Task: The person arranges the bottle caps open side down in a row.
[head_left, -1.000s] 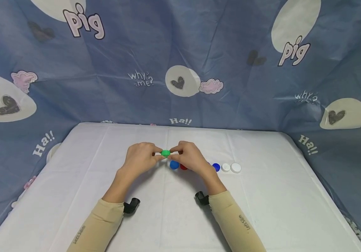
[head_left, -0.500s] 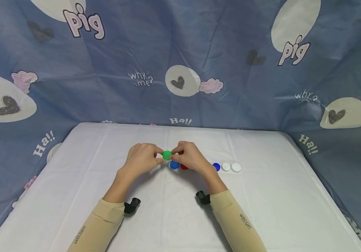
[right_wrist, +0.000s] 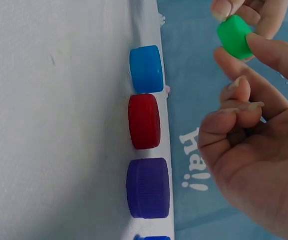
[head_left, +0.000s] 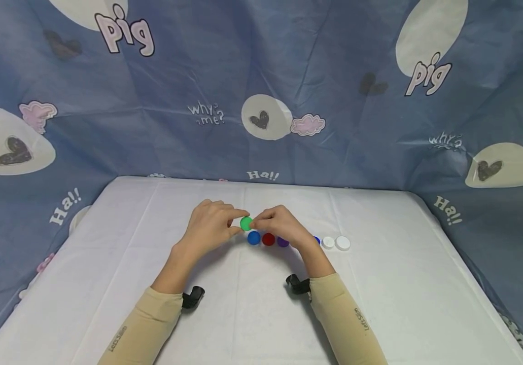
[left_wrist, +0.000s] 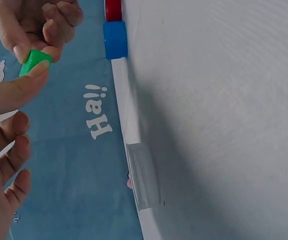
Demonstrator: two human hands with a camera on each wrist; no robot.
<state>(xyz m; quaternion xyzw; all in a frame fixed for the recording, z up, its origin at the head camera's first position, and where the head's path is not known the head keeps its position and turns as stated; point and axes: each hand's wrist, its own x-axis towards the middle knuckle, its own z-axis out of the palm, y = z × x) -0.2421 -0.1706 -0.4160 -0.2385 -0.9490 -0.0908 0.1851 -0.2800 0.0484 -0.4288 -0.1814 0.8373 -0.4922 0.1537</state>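
Note:
A green bottle cap point(head_left: 246, 223) is held up between my two hands, its round face turned to the head view. My left hand point(head_left: 211, 222) pinches it from the left, index finger over the top edge and thumb under the lower one. My right hand point(head_left: 281, 224) pinches its right edge with thumb and index finger, the other fingers curled. In the right wrist view the green cap point(right_wrist: 235, 37) sits between the fingertips of both hands. Just below it on the table stand a blue cap point(head_left: 254, 238), a red cap point(head_left: 268, 239) and a purple cap point(head_left: 283, 242).
Along the same row, farther right, are a dark blue cap point(head_left: 317, 241) partly behind my right wrist and two white caps point(head_left: 328, 243). A clear ridged cap point(left_wrist: 144, 176) shows in the left wrist view. A patterned blue cloth point(head_left: 188, 147) hangs behind the white table point(head_left: 407, 284).
The green cap has turned from edge-on to face-on and shifted slightly right. My right hand has drawn a little to the right, uncovering the red and purple caps.

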